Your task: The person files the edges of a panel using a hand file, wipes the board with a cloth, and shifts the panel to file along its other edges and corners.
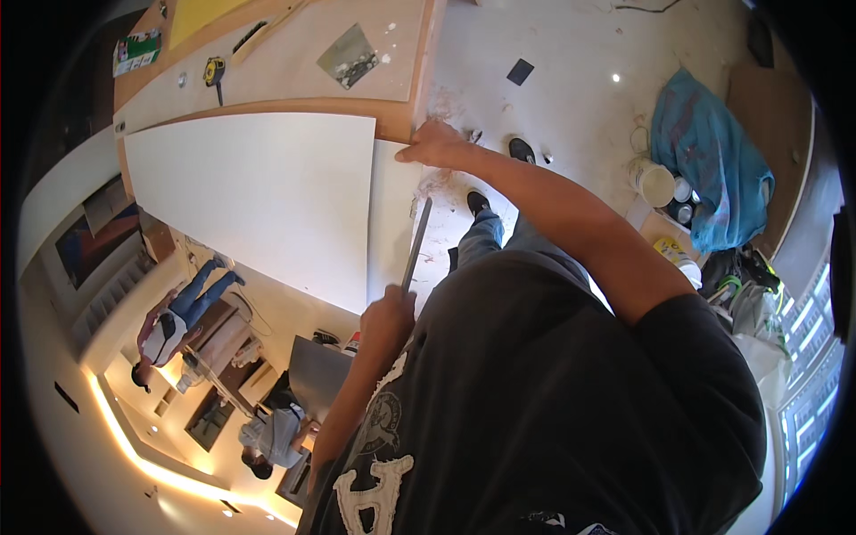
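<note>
In my left hand (388, 319) is a long, flat grey metal file (417, 247), held by one end. Its length slants up along the edge of a white panel (392, 209). My right hand (435, 144) grips the far corner of that panel, with the thumb on top and the other fingers bent over the edge, partly hidden. A larger white sheet (259, 201) overlaps the panel on its left.
Beyond the sheet, a wooden worktop (294, 85) bears a yellow tape measure (214, 71) and a dark square sample (349, 58). Right, a blue cloth (704, 160) lies beside a white bucket (655, 185). Two people (169, 330) are at lower left. Dust litters the floor.
</note>
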### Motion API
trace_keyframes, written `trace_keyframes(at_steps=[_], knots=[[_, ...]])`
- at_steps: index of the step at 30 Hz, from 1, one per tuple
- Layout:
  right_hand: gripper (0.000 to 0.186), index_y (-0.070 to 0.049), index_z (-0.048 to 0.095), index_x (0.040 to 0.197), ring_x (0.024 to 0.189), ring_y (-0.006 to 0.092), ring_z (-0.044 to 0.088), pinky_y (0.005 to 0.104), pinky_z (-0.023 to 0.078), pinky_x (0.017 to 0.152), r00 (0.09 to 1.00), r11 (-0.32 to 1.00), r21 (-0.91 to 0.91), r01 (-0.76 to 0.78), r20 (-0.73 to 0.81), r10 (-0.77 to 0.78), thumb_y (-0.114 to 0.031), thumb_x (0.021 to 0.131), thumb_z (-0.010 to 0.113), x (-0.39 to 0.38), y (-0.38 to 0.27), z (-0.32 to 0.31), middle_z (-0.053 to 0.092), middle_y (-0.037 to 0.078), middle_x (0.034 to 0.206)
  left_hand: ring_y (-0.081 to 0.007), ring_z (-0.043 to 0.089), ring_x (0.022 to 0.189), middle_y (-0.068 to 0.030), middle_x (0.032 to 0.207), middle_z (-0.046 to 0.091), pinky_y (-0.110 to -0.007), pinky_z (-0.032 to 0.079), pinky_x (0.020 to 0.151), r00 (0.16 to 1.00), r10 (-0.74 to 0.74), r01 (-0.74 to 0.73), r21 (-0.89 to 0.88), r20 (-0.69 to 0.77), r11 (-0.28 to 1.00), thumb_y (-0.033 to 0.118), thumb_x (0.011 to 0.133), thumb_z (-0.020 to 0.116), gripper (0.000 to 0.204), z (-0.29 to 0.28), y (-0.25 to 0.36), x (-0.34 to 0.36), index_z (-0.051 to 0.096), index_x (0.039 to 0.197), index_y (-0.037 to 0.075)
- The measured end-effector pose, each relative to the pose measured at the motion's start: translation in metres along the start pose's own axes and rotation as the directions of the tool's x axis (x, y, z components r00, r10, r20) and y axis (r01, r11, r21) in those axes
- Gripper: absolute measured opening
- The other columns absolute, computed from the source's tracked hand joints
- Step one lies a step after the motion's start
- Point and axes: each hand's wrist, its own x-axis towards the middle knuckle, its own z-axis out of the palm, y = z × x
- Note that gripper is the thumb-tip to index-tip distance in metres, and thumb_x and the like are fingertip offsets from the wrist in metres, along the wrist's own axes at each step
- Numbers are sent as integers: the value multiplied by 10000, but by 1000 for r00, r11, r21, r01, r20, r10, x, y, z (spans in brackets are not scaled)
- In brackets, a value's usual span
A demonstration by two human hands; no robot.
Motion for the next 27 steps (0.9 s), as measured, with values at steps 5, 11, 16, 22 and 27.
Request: trace_keyframes(at_steps=[5, 11, 16, 22, 27], knots=[[461, 3, 735, 808, 817, 219, 700, 343, 564, 732, 995, 943, 327, -67, 86, 41, -459, 812, 727, -20, 19, -1, 717, 152, 831, -486, 626, 642, -261, 675, 632, -557, 481, 571, 983, 121, -145, -179, -140, 973, 312, 998, 565, 306, 24, -63, -52, 530, 918, 19], [148, -39, 719, 819, 695, 158, 663, 301, 564, 611, 992, 310, 951, 21, -59, 115, -173, 814, 784, -72, 16, 79, 699, 54, 774, -365, 636, 557, -168, 611, 617, -448, 484, 527, 929, 21, -199, -451, -370, 870, 272, 1016, 553, 290, 58, -73, -45, 528, 870, 22], [166, -44, 666, 800, 647, 141, 628, 307, 552, 567, 873, 569, 808, -155, -158, 462, -86, 773, 824, -73, -17, 98, 664, 45, 763, -306, 641, 552, -143, 606, 614, -411, 487, 542, 918, 30, -262, -549, -395, 794, 245, 1022, 533, 286, 57, -70, -19, 528, 858, 11], [136, -24, 653, 779, 583, 140, 613, 294, 538, 493, 877, 505, 852, 140, -343, 335, -6, 796, 787, -69, -1, 120, 647, 53, 718, -300, 629, 563, -140, 629, 612, -405, 485, 549, 840, 166, -412, -409, -516, 814, 231, 1022, 529, 266, 65, -95, -6, 546, 891, -1], [114, -5, 663, 806, 562, 146, 612, 311, 555, 500, 884, 542, 814, 210, -395, 250, 0, 808, 777, -84, 24, 140, 643, 63, 711, -335, 633, 575, -152, 626, 606, -433, 484, 557, 815, 209, -441, -344, -541, 829, 236, 1019, 527, 267, 82, -122, -1, 554, 900, -1]])
